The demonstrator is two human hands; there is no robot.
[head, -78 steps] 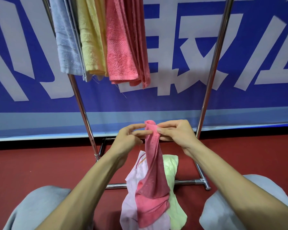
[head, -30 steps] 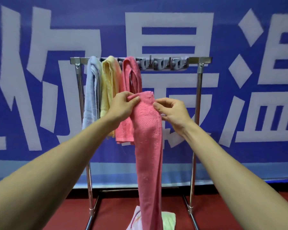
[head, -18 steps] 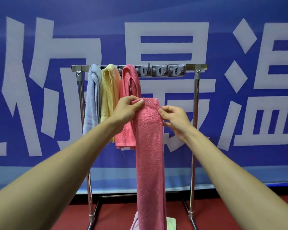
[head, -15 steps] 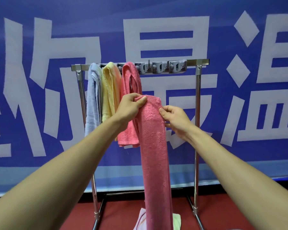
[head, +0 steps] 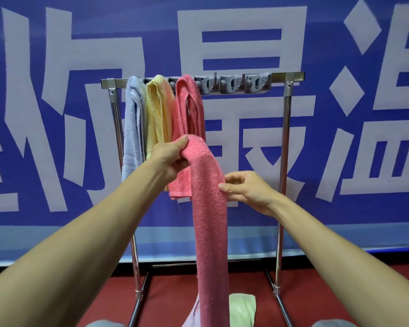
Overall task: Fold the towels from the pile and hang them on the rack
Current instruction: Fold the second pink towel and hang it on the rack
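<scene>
While the left hand [head: 171, 156] grips the top of the long pink towel [head: 210, 232], the right hand [head: 248, 191] pinches its right edge, near the rack [head: 286, 138]

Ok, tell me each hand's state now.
Left hand: closed, gripping the top end of the pink towel.
Right hand: closed, pinching that towel's right edge.

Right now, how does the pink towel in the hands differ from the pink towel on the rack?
The hung pink towel drapes over the rack; the held pink towel is off it, gripped by the left hand, pinched by the right hand. The held one reaches far lower than the hung one. Both are pink.
</scene>
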